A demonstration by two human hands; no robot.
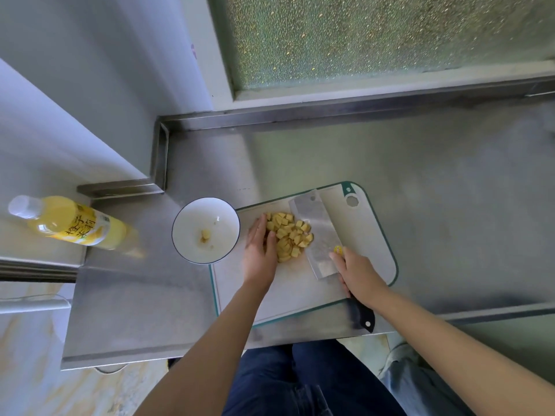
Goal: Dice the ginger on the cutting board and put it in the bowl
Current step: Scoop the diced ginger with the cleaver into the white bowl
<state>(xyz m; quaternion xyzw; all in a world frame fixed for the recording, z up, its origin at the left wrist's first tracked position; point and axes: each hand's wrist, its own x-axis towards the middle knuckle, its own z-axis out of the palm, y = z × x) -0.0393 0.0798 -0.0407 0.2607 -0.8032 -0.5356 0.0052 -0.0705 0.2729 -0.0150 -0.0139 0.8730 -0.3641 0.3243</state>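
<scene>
The diced ginger [289, 237] sat in a pile near the far left corner of the cutting board [372, 235]; your left hand [259, 250] lay with straight fingers against the pile's left side; your right hand [359, 273] was curled round the cleaver [318, 232] handle, its wide blade along the pile's right side; the bowl [187, 226] stood just off the board's left edge, nearest your left hand; I think the pile needed to go left.

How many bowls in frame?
1. The bowl sits on the steel counter, at the left edge of the cutting board, beside the left hand; a few ginger bits lie inside. No other seems hidden.
</scene>
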